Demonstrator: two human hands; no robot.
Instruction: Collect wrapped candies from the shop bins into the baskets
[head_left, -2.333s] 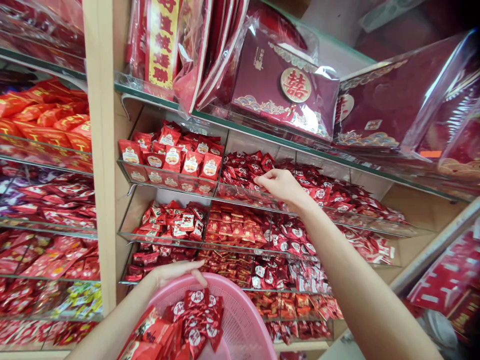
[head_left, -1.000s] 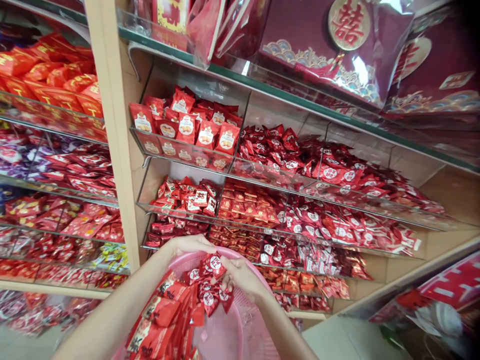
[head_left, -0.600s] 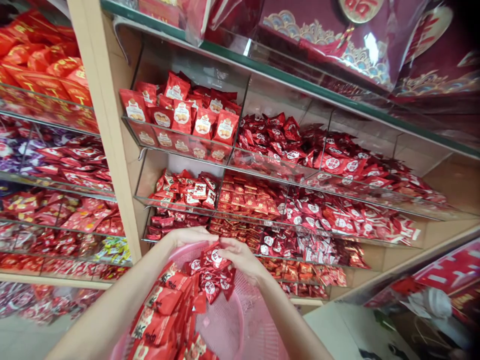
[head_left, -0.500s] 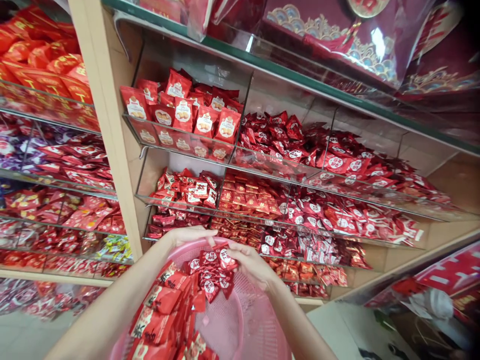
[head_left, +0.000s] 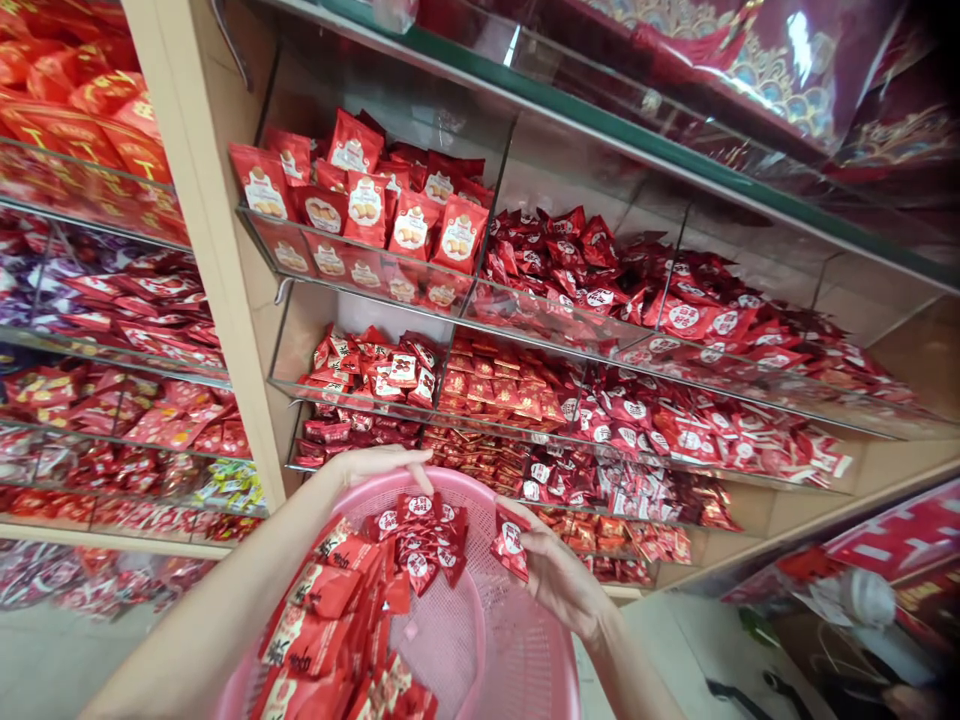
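Note:
A pink plastic basket (head_left: 517, 640) is tilted toward me, low in the middle of the view. My left hand (head_left: 382, 465) grips its far rim, some fingers bent over the edge. Between the fingers of my right hand (head_left: 559, 572), at the basket's right side, is a small red packet (head_left: 510, 545) with a white round label. A cluster of similar small packets (head_left: 424, 540) lies inside near the far rim. Larger red packets (head_left: 322, 610) with black characters fill the basket's left side, while its pink mesh bottom shows on the right.
Glass-fronted shelves ahead hold red cookie packets (head_left: 367, 210), dark red packets (head_left: 585, 260) and several other sweets. A wooden upright (head_left: 202, 250) divides them from the left shelves. Bags hang over the glass shelf at top right. Pale floor tiles (head_left: 652, 660) lie below.
My right hand has moved right, away from the cluster in the basket, with one small packet between its fingers. The left hand stays at the rim. My view has shifted slightly.

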